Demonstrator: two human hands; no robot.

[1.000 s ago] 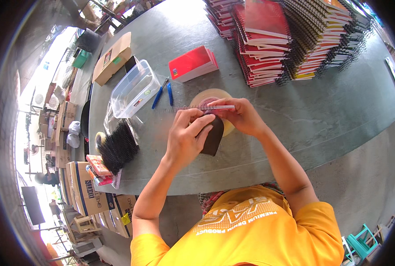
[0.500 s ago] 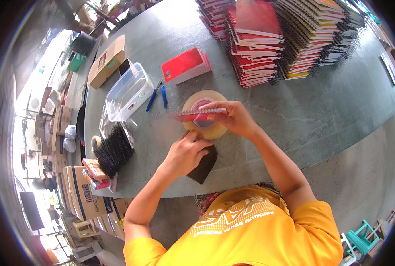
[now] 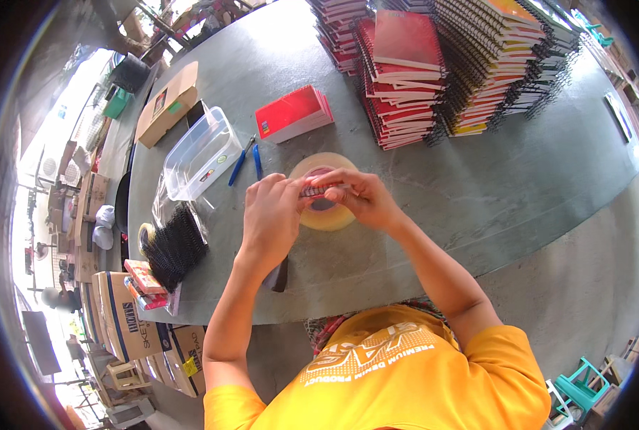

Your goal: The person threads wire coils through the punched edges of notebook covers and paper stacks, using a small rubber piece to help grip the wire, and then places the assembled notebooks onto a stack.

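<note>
Both of my hands meet over a wide roll of clear tape [image 3: 331,221] lying on the table. Between them is a spiral notebook [image 3: 318,191], of which only a short stretch of coiled edge and some red shows. My left hand [image 3: 271,215] is closed on its left end, with the fingertips mostly hidden. At the other end, my right hand [image 3: 366,199] grips it with bent fingers. Under my left wrist a dark flat piece [image 3: 280,276] lies partly covered. Just beyond the hands, blue-handled pliers [image 3: 241,163] rest beside another blue handle [image 3: 257,161].
A red-covered stack of pages [image 3: 292,115] sits ahead. Tall piles of spiral notebooks [image 3: 405,86] fill the far right. To the left are a clear plastic box [image 3: 203,158], a cardboard box [image 3: 167,104] and a heap of black coils [image 3: 177,247]. The table's edge [image 3: 377,304] curves before me.
My left hand has moved up and taken hold of the notebook's left end, which stuck out free before. The dark piece is now more covered by my left arm.
</note>
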